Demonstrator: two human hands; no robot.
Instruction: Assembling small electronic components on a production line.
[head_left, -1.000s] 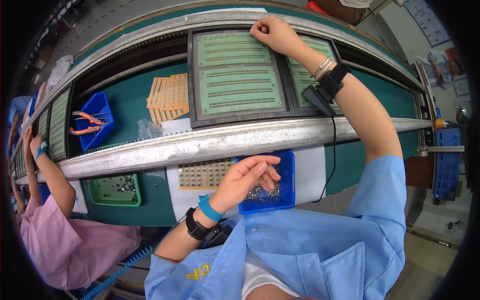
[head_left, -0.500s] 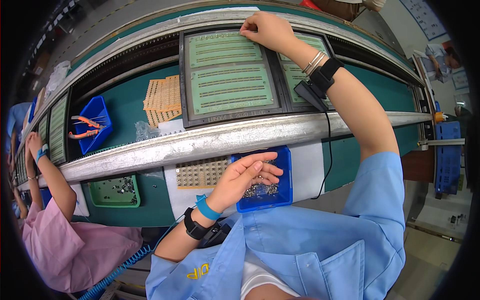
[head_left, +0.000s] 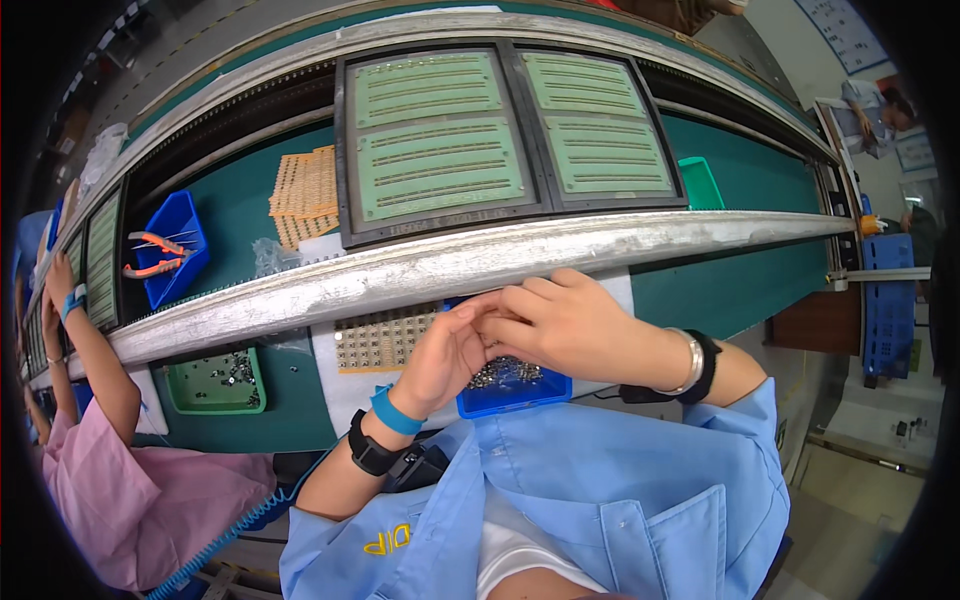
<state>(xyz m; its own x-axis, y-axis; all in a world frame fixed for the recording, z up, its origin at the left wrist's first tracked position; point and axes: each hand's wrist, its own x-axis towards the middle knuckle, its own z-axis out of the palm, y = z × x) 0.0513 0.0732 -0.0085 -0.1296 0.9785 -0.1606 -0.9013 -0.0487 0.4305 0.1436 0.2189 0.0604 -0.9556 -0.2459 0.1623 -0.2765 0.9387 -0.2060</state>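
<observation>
My left hand point(head_left: 437, 360) and my right hand point(head_left: 560, 322) meet over a blue tray point(head_left: 515, 398) of small metal parts point(head_left: 503, 373). The left is cupped, its fingertips partly hidden behind the right. My right hand's fingers are bent and pressed together against the left's fingers. Whatever either hand holds is too small or hidden to make out. Beyond the metal rail lies a black carrier frame point(head_left: 528, 130) with several green circuit boards point(head_left: 440, 165). A row of small parts stands along the far edge of the upper left board.
A silver rail point(head_left: 400, 270) crosses before me. Left of my hands are a tan sheet of parts point(head_left: 375, 343), a green tray point(head_left: 215, 383) and a blue bin point(head_left: 178, 245) with orange-handled pliers point(head_left: 160, 265). Another green tray point(head_left: 699, 182) sits right. A co-worker in pink point(head_left: 150, 500) works at left.
My right hand has come back from the far edge of the upper left board to my left hand. The left hand's fingers, spread before, now meet the right's. A green tray at right is now uncovered.
</observation>
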